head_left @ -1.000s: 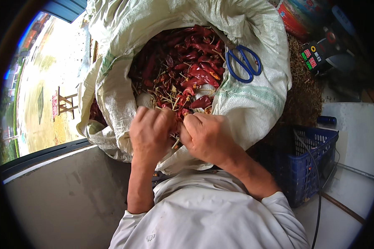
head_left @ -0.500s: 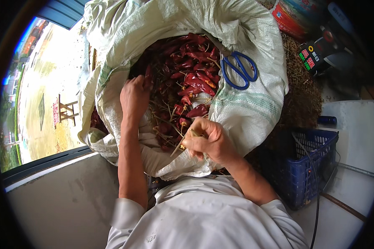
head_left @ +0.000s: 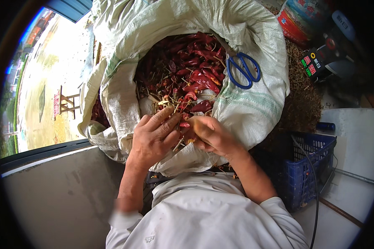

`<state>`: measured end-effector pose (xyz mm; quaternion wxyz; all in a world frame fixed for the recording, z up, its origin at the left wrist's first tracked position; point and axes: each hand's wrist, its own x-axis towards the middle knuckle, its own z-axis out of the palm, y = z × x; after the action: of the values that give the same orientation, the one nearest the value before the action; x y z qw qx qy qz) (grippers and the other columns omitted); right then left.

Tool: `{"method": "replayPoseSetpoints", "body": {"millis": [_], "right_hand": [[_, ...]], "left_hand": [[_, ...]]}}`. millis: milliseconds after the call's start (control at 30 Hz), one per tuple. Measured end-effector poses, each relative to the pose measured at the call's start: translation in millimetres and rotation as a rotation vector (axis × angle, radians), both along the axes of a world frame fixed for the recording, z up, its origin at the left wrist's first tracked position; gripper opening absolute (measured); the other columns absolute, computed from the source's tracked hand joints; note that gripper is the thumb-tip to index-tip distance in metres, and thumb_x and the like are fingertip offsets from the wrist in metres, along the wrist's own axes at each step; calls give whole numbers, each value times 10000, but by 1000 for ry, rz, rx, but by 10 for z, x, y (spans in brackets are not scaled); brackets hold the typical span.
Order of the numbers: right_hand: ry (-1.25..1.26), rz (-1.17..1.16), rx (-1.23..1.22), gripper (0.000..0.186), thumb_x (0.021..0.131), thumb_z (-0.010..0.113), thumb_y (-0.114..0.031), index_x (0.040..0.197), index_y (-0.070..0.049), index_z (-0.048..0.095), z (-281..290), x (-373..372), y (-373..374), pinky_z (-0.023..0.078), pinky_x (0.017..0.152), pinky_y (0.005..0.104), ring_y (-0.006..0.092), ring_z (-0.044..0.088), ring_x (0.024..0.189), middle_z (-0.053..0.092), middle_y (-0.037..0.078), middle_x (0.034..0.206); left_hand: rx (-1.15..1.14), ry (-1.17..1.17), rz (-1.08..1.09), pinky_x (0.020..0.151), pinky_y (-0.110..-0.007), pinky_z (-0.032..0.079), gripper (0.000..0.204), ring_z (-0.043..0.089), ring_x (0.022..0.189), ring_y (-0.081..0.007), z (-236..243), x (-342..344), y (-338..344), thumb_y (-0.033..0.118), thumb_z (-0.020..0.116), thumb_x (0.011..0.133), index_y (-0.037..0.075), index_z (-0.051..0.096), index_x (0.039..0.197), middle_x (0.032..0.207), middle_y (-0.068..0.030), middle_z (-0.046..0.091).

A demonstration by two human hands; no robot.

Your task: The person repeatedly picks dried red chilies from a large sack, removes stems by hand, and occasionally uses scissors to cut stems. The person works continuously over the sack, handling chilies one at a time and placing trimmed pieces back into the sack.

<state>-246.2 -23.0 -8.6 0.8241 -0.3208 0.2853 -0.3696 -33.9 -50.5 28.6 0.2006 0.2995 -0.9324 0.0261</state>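
Note:
Both my hands meet over the near side of an open white woven sack (head_left: pixel 253 112) holding dark red dried chili peppers (head_left: pixel 183 66) and pale stems. My left hand (head_left: pixel 153 133) is closed, its fingertips on a dried chili pepper (head_left: pixel 184 124) whose red end shows between the two hands. Just right of it, my right hand (head_left: pixel 214 137) has its fingers bent and pressed together, partly smeared by motion. What it pinches is hidden. Blue-handled scissors (head_left: pixel 243 70) lie at the sack's right rim, their blades pointing up and left.
A blue plastic crate (head_left: pixel 307 170) stands at the right, with a dark cable (head_left: pixel 313 186) hanging over it. Behind it lie dry plant scraps (head_left: pixel 299 95), a red printed bag (head_left: pixel 297 20) and a dark device (head_left: pixel 326 58). At left is a low wall (head_left: pixel 62 191) under an opening.
My left hand has come from the sack's left inner side back toward me, beside my right hand. My right hand has shifted slightly right, and the pale stem it pinched no longer shows.

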Motion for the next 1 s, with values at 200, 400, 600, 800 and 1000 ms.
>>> {"method": "replayPoseSetpoints", "body": {"millis": [200, 400, 600, 800, 1000], "right_hand": [[79, 65, 170, 234, 946, 670, -273, 923, -43, 636, -16, 10, -17, 215, 369, 194, -5, 339, 422, 483, -73, 610], [9, -47, 182, 193, 968, 608, -240, 982, -50, 632, -61, 25, 14, 223, 379, 192, -7, 327, 436, 516, -62, 668], [150, -26, 3, 180, 986, 570, -203, 1028, -45, 646, 3, 182, 71, 384, 535, 204, 36, 496, 615, 607, -17, 786], [505, -25, -395, 226, 966, 585, -159, 1115, -1, 648, 115, 319, 168, 521, 760, 359, 243, 693, 825, 712, 148, 884], [822, -270, -666, 317, 889, 741, -303, 847, -21, 602, 236, 248, 294, 504, 586, 398, 346, 651, 658, 655, 163, 755]], "left_hand": [[-23, 22, -33, 717, -371, 491, 200, 620, 1179, -253, -46, 8, 107, 131, 736, 648, 119, 652, 829, 1229, -30, 661], [371, 672, 435, 708, -266, 514, 210, 673, 852, -155, -204, 96, 315, -17, 701, 744, 53, 629, 929, 1041, -106, 702], [1244, 1306, 540, 818, -260, 517, 500, 644, 901, -130, -47, 11, 344, 137, 794, 813, -19, 602, 1248, 1035, -63, 689], [1295, 1123, 496, 620, -209, 462, 251, 583, 757, -56, -123, -56, 380, 9, 752, 831, 5, 666, 1066, 927, 1, 675], [672, 708, 505, 647, -268, 452, 200, 576, 730, -121, -137, -12, 524, 2, 774, 789, 47, 682, 961, 794, -21, 640]]}}
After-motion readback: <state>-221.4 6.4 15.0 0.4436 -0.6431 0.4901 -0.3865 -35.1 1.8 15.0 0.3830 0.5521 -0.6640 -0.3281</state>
